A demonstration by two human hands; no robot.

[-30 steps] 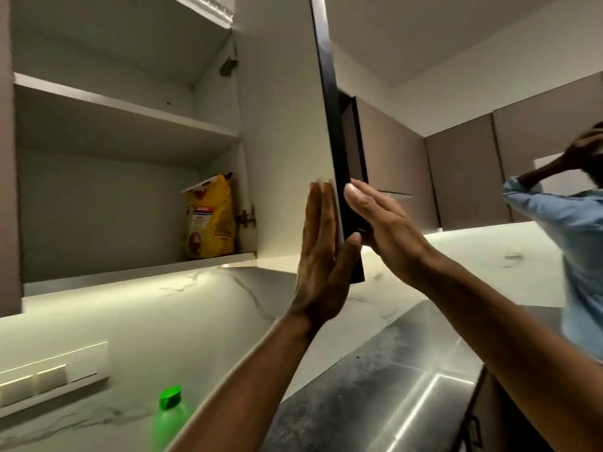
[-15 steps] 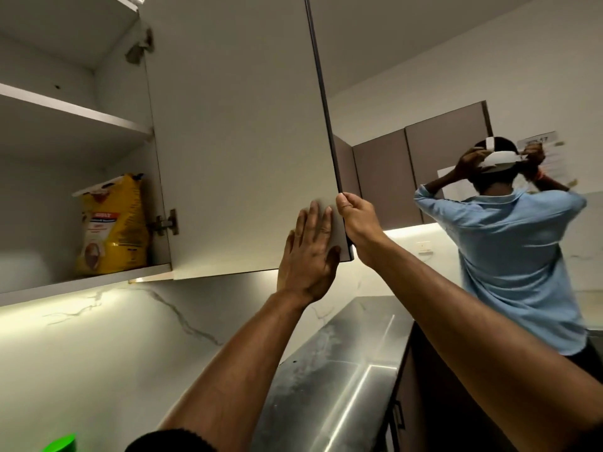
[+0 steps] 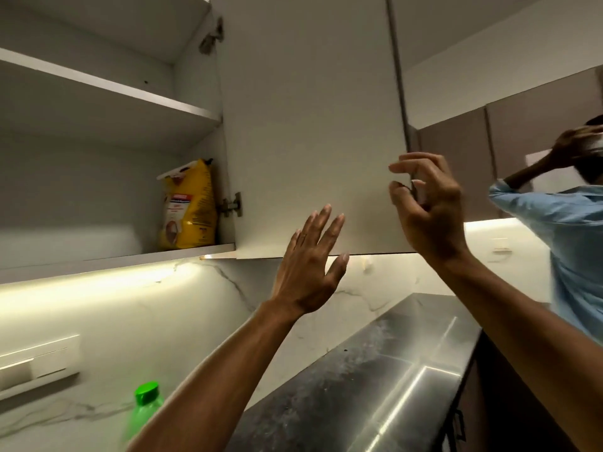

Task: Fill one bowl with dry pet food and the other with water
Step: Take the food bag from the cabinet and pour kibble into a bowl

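The yellow pet food bag [image 3: 188, 207] stands upright at the right end of the lower shelf [image 3: 114, 261] in the open wall cabinet, tucked just beside the hinge [image 3: 232, 205]. Its top looks folded or rolled over, though the shelf interior is dim and I cannot tell whether it is sealed.

I judge it a soft, crinkly pouch: part-full, light to moderate in weight, with kibble that will shift and slump when tipped. It is slippery on the flat printed faces. The best hold is probably around the body below the fold, with a second hand under the base; gripping the top alone risks it sagging or spilling if unsealed.

My left hand [image 3: 308, 269] is raised in front of the cabinet door [image 3: 310, 125], fingers straight and spread, holding nothing; contact with the door is not clear. My right hand [image 3: 427, 207] is at the door's free edge, fingers curled around it in a loose pinch.

No bowls in view. A green-capped bottle [image 3: 145, 406] stands on the surface [image 3: 359, 386] below. Another person's blue sleeve [image 3: 554, 220] is at far right.
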